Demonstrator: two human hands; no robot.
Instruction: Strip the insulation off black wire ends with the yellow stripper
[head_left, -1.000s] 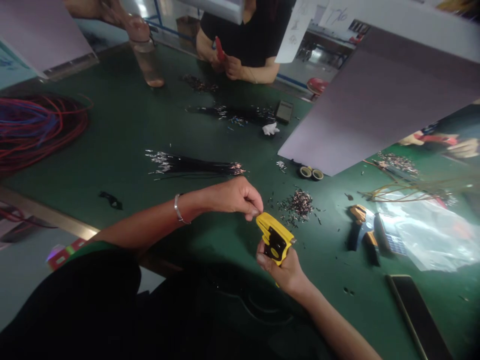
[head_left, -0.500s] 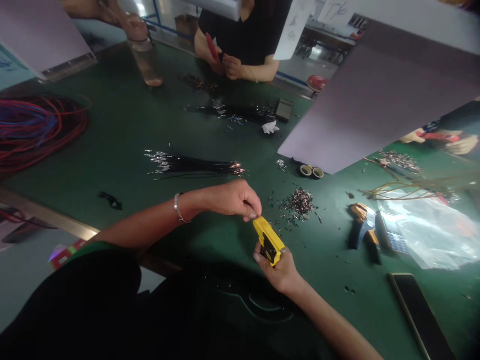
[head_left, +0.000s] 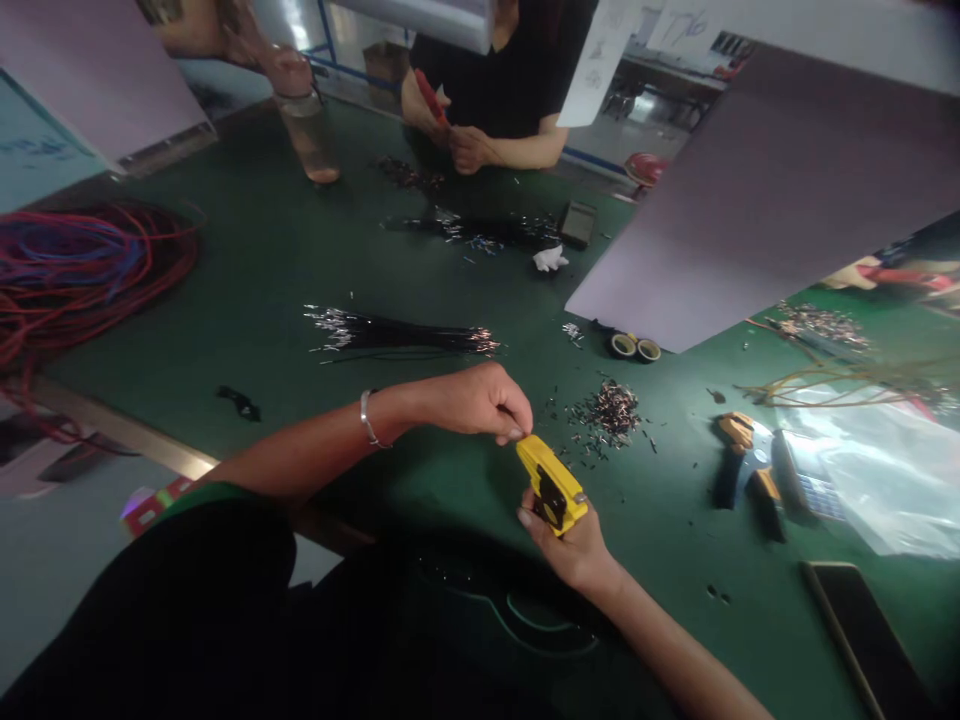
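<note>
My right hand is wrapped round a yellow and black wire stripper, held tilted above the green table. Its front end points up and left, towards my other hand. At that end, the thumb and fingers of my left hand are pinched together; whatever lies between them is too small to make out. Beyond my left hand lies a bundle of black wires, with silvery tips on its left and coppery ends on its right. To the right of my hands is a pile of small dark and coppery bits.
An orange-and-black hand tool, a clear plastic bag and a phone lie at the right. Two tape rolls rest by a slanted panel. Red and blue wire coils lie left. A co-worker sits opposite.
The whole view has shifted slightly, so everything appears a little further right. Both hands keep nearly the same hold at the wire stripper. The co-worker's red tool has tilted a little.
</note>
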